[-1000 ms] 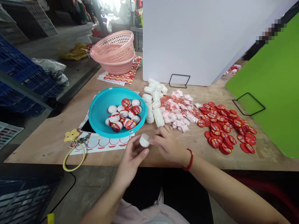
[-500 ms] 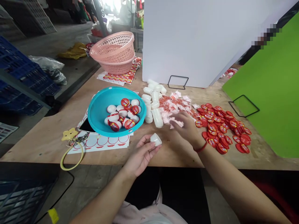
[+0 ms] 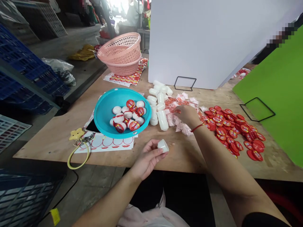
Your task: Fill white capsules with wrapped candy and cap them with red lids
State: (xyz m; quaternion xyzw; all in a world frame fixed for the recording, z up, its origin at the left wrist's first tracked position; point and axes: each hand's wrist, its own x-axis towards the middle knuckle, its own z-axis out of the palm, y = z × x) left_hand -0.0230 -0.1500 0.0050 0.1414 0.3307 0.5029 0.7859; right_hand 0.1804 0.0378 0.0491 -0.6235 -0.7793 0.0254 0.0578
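My left hand point(image 3: 149, 157) grips a small white plastic cup point(image 3: 163, 146) between thumb and fingers above the table's front part. Its open mouth is tilted up to the right. My right hand point(image 3: 188, 116), with a red cord at the wrist, is down in a pile of small pink and orange packets point(image 3: 182, 127). Its fingers are bent together, and what lies between them is hidden. Just left of this pile lie stacked white cups point(image 3: 162, 119). To the right spread many round red printed lids point(image 3: 222, 130).
A turquoise basin point(image 3: 101, 126) holds several white cups with red lids. Pink baskets point(image 3: 125, 67) are stacked behind it. A yellow key ring point(image 3: 79, 160) overhangs the front edge. White point(image 3: 189, 41) and green point(image 3: 276, 104) panels stand at the back and right.
My right hand has moved further into the packets, away from me, and its fingers are more bent. The left hand keeps hold of the cup. The whole view has shifted slightly.
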